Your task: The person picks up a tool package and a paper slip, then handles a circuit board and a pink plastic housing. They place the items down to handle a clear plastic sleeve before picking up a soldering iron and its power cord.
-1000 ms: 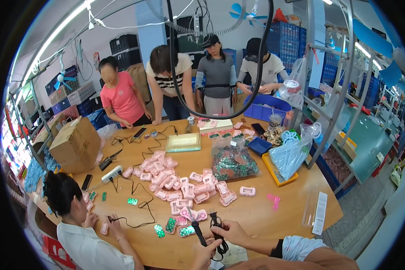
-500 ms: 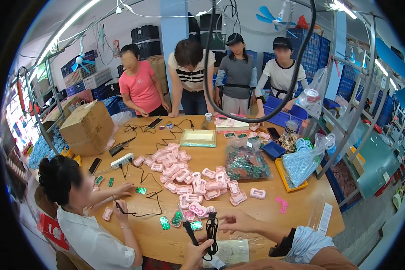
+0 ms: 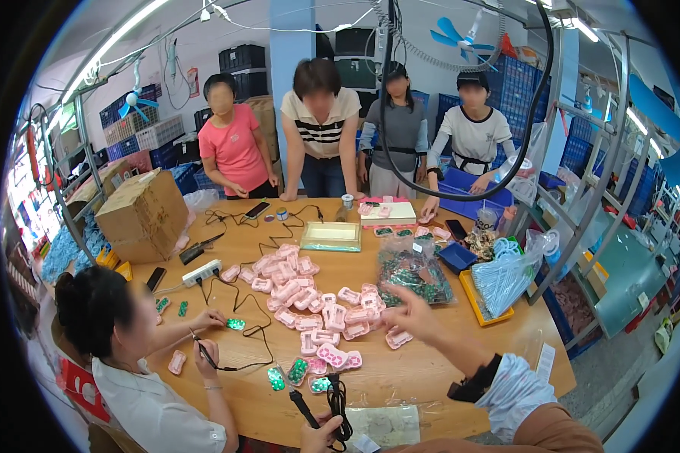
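At the lower edge, my left hand [image 3: 319, 436] is closed round a soldering iron [image 3: 304, 410] with a black handle, its tip pointing up and away. The iron's bundled black cord [image 3: 338, 414] stands beside the handle. My right hand [image 3: 409, 315] reaches over the table with its index finger stretched out, holding nothing. It is nearest to pink plastic shells [image 3: 355, 330], heaped across the middle, and a clear bag [image 3: 414, 275] of green circuit boards. Beyond the iron lie a pink cover with holes [image 3: 332, 355] and green boards [image 3: 298, 371].
At the left, a co-worker's hand [image 3: 208, 355] holds another soldering iron near a green board [image 3: 236, 324]. Several people stand along the far edge. A cardboard box [image 3: 145, 219], a power strip [image 3: 202, 272], loose cords and a yellow tray [image 3: 485, 306] are on the table.
My right hand has moved forward and right from beside the cord to over the shells, near the bag. My left hand, still holding the iron, sits slightly lower and further left.
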Demonstrator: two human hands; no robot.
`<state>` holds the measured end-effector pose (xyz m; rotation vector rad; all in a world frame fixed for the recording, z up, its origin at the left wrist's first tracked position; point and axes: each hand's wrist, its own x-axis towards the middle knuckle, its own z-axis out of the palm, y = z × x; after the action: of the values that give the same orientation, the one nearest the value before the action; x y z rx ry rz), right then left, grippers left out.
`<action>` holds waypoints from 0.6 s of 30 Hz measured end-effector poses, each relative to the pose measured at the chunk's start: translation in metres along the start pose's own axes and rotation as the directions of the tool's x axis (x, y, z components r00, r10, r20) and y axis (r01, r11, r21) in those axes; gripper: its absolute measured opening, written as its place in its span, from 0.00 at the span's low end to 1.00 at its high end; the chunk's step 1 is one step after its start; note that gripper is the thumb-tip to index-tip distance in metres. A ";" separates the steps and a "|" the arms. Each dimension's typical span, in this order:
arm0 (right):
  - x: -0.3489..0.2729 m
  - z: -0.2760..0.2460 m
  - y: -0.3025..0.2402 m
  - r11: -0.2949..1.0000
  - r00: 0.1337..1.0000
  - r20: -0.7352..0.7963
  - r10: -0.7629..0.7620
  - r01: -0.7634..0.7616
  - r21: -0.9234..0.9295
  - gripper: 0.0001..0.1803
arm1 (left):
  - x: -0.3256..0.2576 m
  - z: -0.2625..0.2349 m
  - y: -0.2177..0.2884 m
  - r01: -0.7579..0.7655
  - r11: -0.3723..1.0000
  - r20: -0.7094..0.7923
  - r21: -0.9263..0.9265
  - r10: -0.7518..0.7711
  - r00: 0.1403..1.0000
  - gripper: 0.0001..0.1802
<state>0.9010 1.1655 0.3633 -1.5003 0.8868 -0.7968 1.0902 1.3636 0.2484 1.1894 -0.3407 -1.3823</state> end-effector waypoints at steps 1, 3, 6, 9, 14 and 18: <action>-0.010 0.005 0.010 0.999 0.999 0.037 0.038 -0.037 -0.005 0.32 | 0.003 -0.001 0.004 0.001 1.000 0.002 0.000 -0.001 1.000 0.08; -0.030 0.018 0.027 0.994 0.988 0.106 0.111 -0.110 -0.008 0.29 | 0.009 -0.001 0.014 -0.045 0.997 0.046 0.070 0.042 0.998 0.08; -0.058 0.037 0.046 0.984 0.969 0.179 0.170 -0.176 0.018 0.27 | 0.011 0.011 0.028 -0.089 0.996 0.083 0.012 0.087 0.993 0.08; -0.079 0.051 0.055 0.972 0.948 0.235 0.215 -0.231 0.041 0.25 | 0.005 0.027 0.037 -0.093 0.995 0.083 -0.020 0.094 0.992 0.09; -0.094 0.061 0.060 0.945 0.915 0.295 0.276 -0.314 0.089 0.17 | 0.009 0.037 0.027 -0.061 0.997 0.146 0.054 0.052 0.988 0.08; -0.088 0.067 0.039 0.962 0.952 0.223 0.212 -0.244 0.125 0.12 | 0.013 0.046 0.030 -0.017 1.000 0.212 0.026 0.012 0.977 0.11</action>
<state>0.9135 1.2727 0.3171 -1.2928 0.8068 -0.5148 1.0742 1.3253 0.2862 1.0615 -0.5196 -1.4996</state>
